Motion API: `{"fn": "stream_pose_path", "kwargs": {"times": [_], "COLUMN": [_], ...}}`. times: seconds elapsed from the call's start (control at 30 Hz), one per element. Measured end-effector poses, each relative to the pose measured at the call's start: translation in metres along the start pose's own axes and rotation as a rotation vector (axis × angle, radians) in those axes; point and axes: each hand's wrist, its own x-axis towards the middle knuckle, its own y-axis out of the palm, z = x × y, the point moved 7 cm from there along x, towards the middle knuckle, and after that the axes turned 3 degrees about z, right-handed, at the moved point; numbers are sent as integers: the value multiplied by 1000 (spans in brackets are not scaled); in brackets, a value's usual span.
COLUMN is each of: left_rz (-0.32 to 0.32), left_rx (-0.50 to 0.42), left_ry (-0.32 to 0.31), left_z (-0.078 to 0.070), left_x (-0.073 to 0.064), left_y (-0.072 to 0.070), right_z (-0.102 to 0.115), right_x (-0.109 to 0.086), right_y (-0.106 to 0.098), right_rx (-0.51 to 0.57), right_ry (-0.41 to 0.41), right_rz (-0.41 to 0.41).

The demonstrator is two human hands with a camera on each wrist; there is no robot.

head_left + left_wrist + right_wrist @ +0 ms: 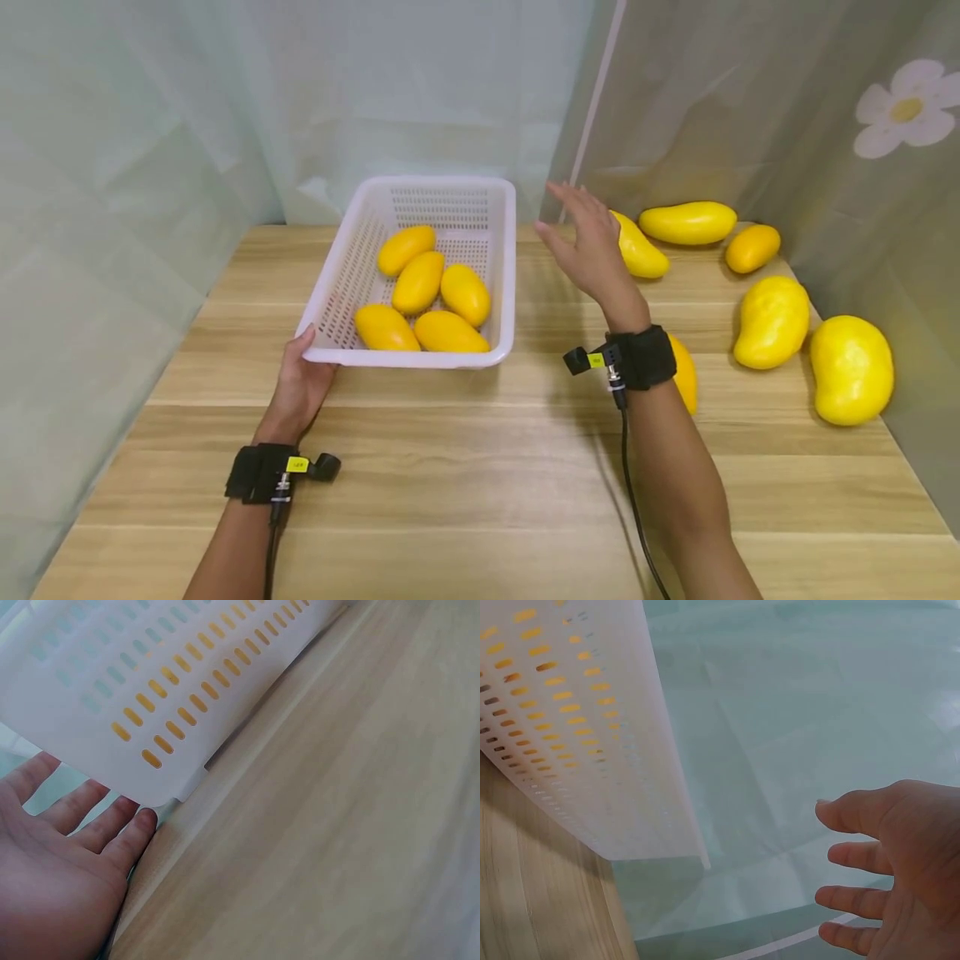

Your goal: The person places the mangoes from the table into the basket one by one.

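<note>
1. Five mangoes (418, 283) lie in the basket (408, 358) on the table (450, 483); this portion appears done.
2. Six loose mangoes (852, 369) lie outside the basket, to its right; the work therefore appears partway.
3. Left hand (300, 387): grips the basket's near-left corner.
4. Right hand (592, 246): fingers spread, holding nothing, apart from the basket.

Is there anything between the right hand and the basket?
Nothing: the stretch from the right hand to the basket is bare. The head view shows only tabletop and curtain behind it; the right wrist view shows just curtain.
</note>
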Motion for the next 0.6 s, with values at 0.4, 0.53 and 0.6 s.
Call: {"fn": "stream_pose_path", "kwargs": {"times": [0.4,0.53,0.6], "left_rz": [-1,-1,-4], "left_rx": [7,8,14], "left_ry": [-6,-13,-17], "left_z": [-1,1,2], "left_x": [0,1,1], "left_y": [0,0,-1], "right_z": [-3,-4,-5], "right_x": [2,2,2], "right_y": [3,3,3], "right_rx": [5,-8,-12], "right_ry": [19,27,28], "right_rz": [14,14,12]}}
